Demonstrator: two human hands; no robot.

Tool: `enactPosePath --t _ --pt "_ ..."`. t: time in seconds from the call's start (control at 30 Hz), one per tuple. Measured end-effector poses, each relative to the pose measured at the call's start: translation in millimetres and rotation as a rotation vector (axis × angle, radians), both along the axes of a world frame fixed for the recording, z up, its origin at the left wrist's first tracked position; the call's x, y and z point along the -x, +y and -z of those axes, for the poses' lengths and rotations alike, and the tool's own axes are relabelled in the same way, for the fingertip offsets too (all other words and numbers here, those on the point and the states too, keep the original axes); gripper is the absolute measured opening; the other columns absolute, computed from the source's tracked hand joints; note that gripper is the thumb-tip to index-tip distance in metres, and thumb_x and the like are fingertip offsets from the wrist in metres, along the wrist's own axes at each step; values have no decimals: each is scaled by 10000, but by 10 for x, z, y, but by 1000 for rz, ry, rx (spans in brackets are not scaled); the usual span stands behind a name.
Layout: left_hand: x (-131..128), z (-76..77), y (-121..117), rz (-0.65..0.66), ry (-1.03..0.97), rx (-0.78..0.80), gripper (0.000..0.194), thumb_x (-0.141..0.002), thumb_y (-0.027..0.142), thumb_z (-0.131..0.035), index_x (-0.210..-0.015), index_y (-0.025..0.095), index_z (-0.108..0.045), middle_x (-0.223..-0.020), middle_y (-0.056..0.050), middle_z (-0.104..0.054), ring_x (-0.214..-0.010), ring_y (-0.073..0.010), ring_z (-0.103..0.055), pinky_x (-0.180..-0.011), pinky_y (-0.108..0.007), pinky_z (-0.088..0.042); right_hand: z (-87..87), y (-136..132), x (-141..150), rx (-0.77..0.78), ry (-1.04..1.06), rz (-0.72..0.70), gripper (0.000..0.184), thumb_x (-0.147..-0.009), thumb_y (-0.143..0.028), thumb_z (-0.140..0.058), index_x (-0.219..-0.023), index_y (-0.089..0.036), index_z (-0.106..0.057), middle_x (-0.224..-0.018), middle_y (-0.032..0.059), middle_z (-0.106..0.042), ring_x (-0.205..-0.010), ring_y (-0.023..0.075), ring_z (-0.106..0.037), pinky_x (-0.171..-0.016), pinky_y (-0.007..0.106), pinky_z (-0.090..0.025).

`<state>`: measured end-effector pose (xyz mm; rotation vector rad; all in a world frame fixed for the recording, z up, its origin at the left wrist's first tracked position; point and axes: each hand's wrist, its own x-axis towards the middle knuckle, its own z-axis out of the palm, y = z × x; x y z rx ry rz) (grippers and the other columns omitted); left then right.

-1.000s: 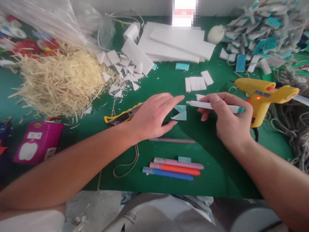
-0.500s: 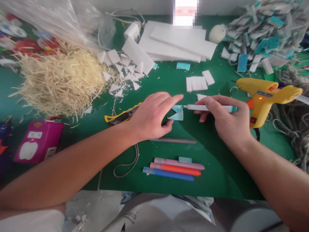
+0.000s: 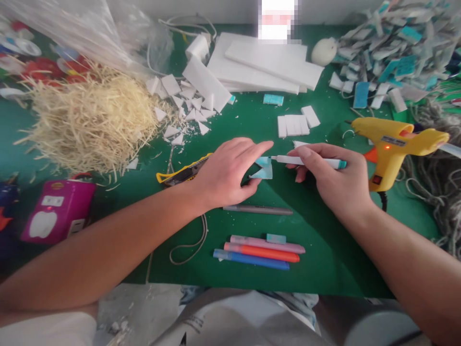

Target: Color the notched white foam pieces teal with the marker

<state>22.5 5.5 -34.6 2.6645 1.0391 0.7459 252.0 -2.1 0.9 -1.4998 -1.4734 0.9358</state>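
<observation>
My left hand point(image 3: 232, 168) is closed on a small foam piece point(image 3: 265, 169) with a notch cut in it and light blue colour on its face. Between the fingers of my right hand point(image 3: 333, 175) is a white marker point(image 3: 306, 161) with a teal end, its tip touching the upper right edge of the foam piece. A yellow utility knife point(image 3: 183, 170) lies partly under my left hand. Just below that hand is a grey pen point(image 3: 262, 210). Nearer to me lie a pink marker point(image 3: 252, 241), an orange marker point(image 3: 262, 252) and a blue marker point(image 3: 252, 259).
White foam sheets point(image 3: 266, 62) and foam scraps point(image 3: 190, 103) lie at the back, with white foam strips point(image 3: 293, 125) closer in. A yellow glue gun point(image 3: 391, 144) with a lit red light stands at right. Wood shavings point(image 3: 93, 120) and a purple power box point(image 3: 57, 210) are at left.
My right hand and the marker have shifted slightly left, bringing the tip further onto the foam piece. My left hand has stayed in place.
</observation>
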Motion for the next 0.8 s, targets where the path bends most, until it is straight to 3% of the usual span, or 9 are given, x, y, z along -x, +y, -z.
enactPosePath --t 0.2,0.8 --pt "-5 3 7 1 -10 -23 519 -943 181 -552 -1449 76 -499 -1189 -154 -704 -1137 -297 -655 -1016 -481 -561 -47 12 12 34 38 -48 328 -915 -127 -704 -621 -259 -767 -542 -20 -679 -445 118 -590 -496 273 -477" --pt "-1 15 6 -10 -2 -29 520 -942 184 -567 -1446 70 -505 -1190 -151 -712 -1140 -290 -664 -1020 -469 -561 -72 4 -4 73 74 5 282 -888 -191 -692 -621 -246 -764 -540 3 -674 -479 148 -619 -528 290 -526"
